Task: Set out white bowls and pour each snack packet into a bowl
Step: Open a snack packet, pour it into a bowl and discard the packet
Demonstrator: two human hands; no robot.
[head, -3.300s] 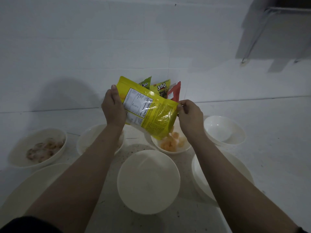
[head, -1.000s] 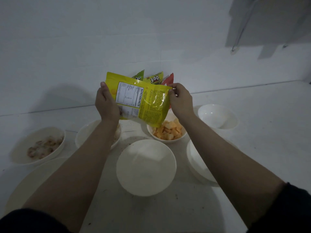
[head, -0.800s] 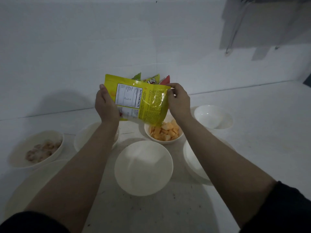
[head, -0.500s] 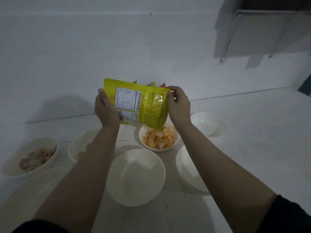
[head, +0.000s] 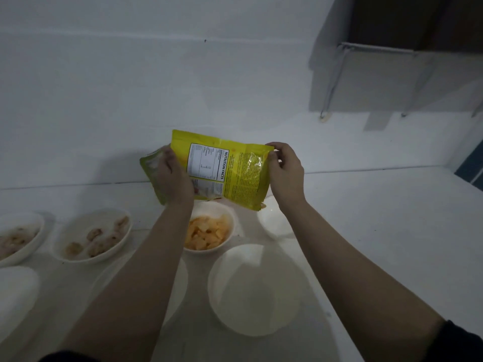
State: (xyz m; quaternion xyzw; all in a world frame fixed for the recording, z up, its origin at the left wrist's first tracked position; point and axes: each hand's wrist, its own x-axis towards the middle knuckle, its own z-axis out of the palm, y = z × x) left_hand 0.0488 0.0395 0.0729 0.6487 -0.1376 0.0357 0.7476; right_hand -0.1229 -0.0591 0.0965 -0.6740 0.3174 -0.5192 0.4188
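Holding the yellow packet (head: 230,173) sideways above the bowl of chips (head: 209,232), we grip its left end with our left hand (head: 173,176), fingers curled round it, while our right hand (head: 285,171) pinches the right edge between thumb and fingers (head: 273,155).

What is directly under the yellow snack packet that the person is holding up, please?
Under the yellow snack packet, held by the left hand and right hand, sits a small white bowl of orange chips. The packet and left forearm cover the bowl's far rim.
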